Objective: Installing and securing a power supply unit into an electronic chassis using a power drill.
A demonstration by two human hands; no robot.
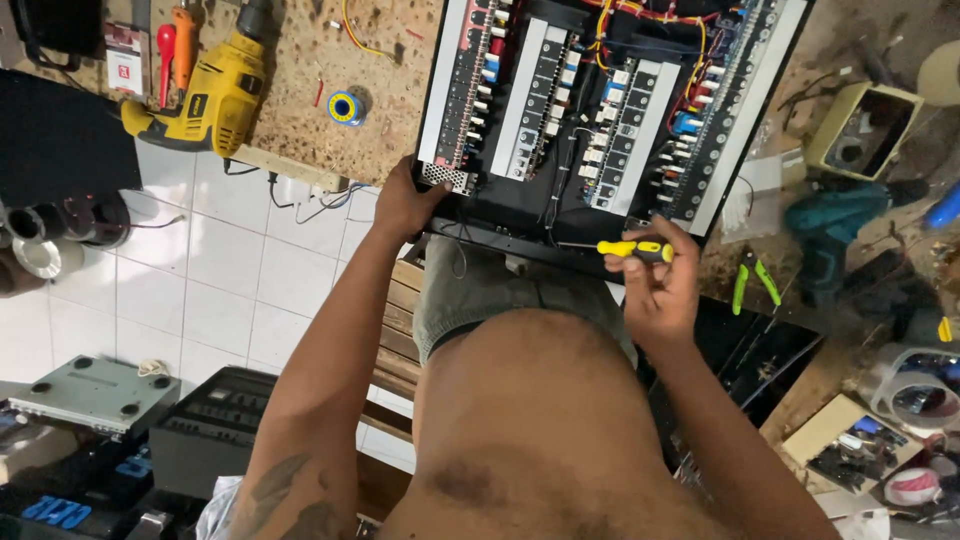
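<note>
Yellow drill (205, 95) on the workbench (300, 110) at ten o'clock, solder spool (346, 107) just right of it. My left hand (405, 205) clamps the near-left corner of the open black chassis (520, 225) (boards and wiring inside). My right hand (660, 280), at three o'clock of it, pinches a yellow-handled screwdriver (632, 249) against the chassis's near edge. Green pliers (752, 281) further right.

Small flat rectangular red-and-white package (125, 60): lying on the brown workbench, far up and left of the left hand (405, 205) gripping the chassis edge, just left of the yellow drill. Black rectangular label (197, 105) on the drill's yellow body: up-left of that hand.
</note>
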